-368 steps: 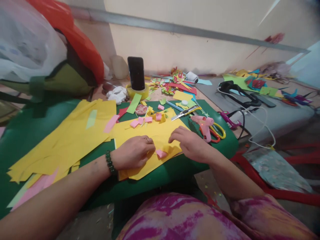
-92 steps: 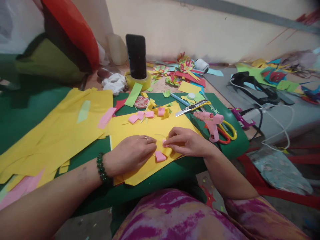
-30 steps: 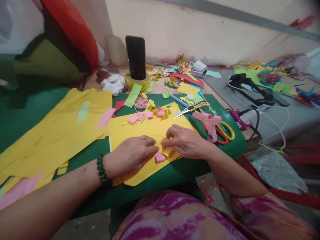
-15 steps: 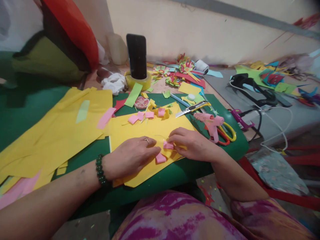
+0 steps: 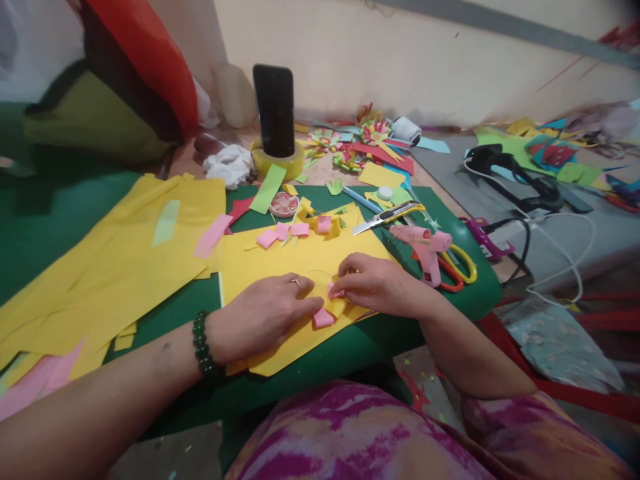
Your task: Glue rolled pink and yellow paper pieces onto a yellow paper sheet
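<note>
My left hand [image 5: 270, 310] lies low over the yellow paper sheet [image 5: 255, 257], fingers stretched out and thumb apart, a ring on one finger. Just beyond its thumb is a folded pink paper piece [image 5: 323, 318]. Fingers bent into a pinch, my right hand [image 5: 377, 283] grips another small pink paper piece [image 5: 336, 291], partly hidden behind the fingertips. Farther up the sheet are several pink paper loops [image 5: 300, 230] and curled yellow strips. A utility knife [image 5: 383, 219] rests across the sheet's upper right corner.
Right of the sheet lie a pink glue gun [image 5: 427, 250] and scissors [image 5: 467, 263]. A phone [image 5: 274, 110] stands upright in a yellow tape roll [image 5: 287, 167]. Large yellow paper [image 5: 125, 257] covers the left side. Paper flowers [image 5: 375, 132] lie along the wall; a white cable [image 5: 583, 257] loops at right.
My right fingers have closed over the pink piece, hiding more of it. The left hand stays almost where it was; the view has shifted slightly.
</note>
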The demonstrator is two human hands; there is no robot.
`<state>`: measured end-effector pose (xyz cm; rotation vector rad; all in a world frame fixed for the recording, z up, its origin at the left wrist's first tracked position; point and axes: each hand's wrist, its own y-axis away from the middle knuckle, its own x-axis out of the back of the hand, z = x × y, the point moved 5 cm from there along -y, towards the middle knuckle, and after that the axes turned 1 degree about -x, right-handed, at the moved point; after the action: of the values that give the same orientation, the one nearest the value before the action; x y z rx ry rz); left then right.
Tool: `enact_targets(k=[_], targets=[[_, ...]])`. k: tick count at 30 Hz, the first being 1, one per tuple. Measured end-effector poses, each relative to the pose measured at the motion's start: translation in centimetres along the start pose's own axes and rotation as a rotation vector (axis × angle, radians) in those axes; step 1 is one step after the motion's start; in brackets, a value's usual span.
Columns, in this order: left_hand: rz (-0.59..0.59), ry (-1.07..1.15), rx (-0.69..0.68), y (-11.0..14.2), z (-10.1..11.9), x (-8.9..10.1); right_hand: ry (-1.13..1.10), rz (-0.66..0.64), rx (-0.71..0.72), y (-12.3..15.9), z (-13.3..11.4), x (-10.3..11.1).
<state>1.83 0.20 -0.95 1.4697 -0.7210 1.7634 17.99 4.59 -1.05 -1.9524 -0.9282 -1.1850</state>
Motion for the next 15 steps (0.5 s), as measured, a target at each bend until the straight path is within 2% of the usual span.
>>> enact_targets(k=[8,15], targets=[[-0.014,0.024,0.019,-0.03,-0.16,0.06,0.030,-0.043,-0.019,-0.16,0.22,-0.21],[-0.004,0.104,0.120,0.21,-0.68,0.00,0.036,-0.067,-0.057,-0.44,-0.36,0.30]])
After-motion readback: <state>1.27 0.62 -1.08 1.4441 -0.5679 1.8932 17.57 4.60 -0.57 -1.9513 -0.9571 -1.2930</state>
